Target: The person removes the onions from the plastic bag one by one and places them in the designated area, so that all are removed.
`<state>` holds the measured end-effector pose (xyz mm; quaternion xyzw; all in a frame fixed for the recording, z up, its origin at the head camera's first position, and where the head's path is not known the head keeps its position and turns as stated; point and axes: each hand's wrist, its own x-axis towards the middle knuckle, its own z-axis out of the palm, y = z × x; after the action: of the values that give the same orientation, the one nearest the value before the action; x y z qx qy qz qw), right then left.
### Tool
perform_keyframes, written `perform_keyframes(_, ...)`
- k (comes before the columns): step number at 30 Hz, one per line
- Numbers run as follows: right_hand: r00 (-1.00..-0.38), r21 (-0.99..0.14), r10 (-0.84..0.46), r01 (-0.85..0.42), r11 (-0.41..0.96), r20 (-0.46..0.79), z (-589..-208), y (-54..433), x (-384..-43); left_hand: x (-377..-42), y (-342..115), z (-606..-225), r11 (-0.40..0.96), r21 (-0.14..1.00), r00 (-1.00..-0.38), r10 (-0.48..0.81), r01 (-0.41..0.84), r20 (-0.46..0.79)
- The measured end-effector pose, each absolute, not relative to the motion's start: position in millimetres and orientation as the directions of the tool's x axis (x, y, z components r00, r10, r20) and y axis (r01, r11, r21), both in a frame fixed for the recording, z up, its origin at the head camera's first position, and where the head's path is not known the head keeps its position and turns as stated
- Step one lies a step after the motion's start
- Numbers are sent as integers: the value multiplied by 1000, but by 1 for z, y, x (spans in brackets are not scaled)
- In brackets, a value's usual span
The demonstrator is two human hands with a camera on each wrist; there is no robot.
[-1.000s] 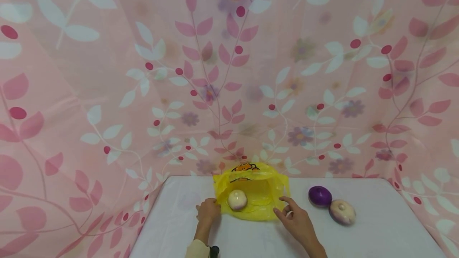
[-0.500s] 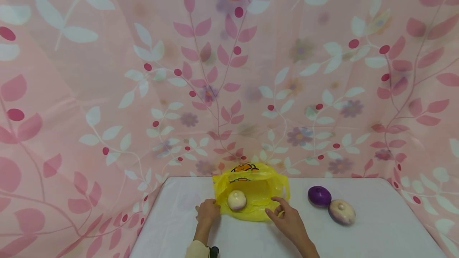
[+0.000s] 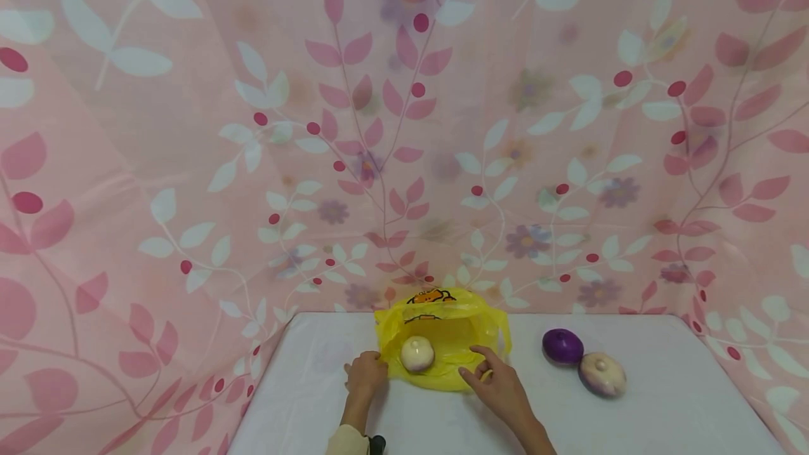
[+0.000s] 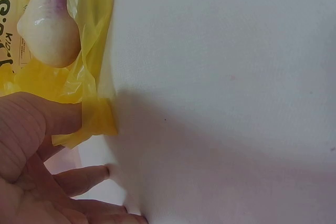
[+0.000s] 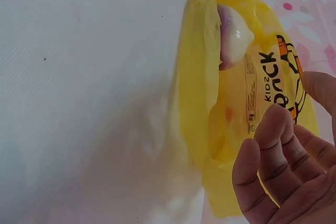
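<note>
A yellow plastic bag [image 3: 455, 374] lies with its mouth facing me, cartoon print on its top. Inside, toward its left side, sits a white-and-purple turnip-like vegetable [image 3: 418, 354]. My left hand [image 3: 366, 373] pinches the left edge of the bag's mouth between thumb and fingers; the left wrist view shows the yellow film [image 4: 100, 116] caught there. At the right of the mouth, my right hand [image 3: 501, 386] holds nothing, its fingers loosely bent and spread beside the bag. In the right wrist view the fingers [image 5: 273, 156] overlap the bag's right part.
To the right on the white-covered table [image 3: 682, 399] lie a dark purple round vegetable [image 3: 563, 347] and another white-and-purple one [image 3: 602, 375], side by side. A pink floral curtain [image 3: 404, 160] hangs behind the table's back edge.
My right hand has moved left, from the bag's right edge to in front of its mouth. The left hand keeps its pinch in the same place.
</note>
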<state>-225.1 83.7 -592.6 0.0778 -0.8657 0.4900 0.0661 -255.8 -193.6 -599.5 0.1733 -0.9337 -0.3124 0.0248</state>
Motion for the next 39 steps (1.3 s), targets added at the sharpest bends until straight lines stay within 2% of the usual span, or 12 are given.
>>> perform_keyframes(16, -988, -852, -116, -151, 502, 106, -594, 69, -235, -256, -194, -599, 745, 591, -939, -337, -311, -69)
perform_keyframes(32, -995, -857, -103, -68, 511, 18, -597, 51, -243, -257, -194, -598, 738, 601, -941, -329, -307, -77)
perform_keyframes(39, -991, -856, -131, -80, 511, 15, -596, 42, -247, -258, -195, -600, 736, 600, -940, -330, -314, -87)
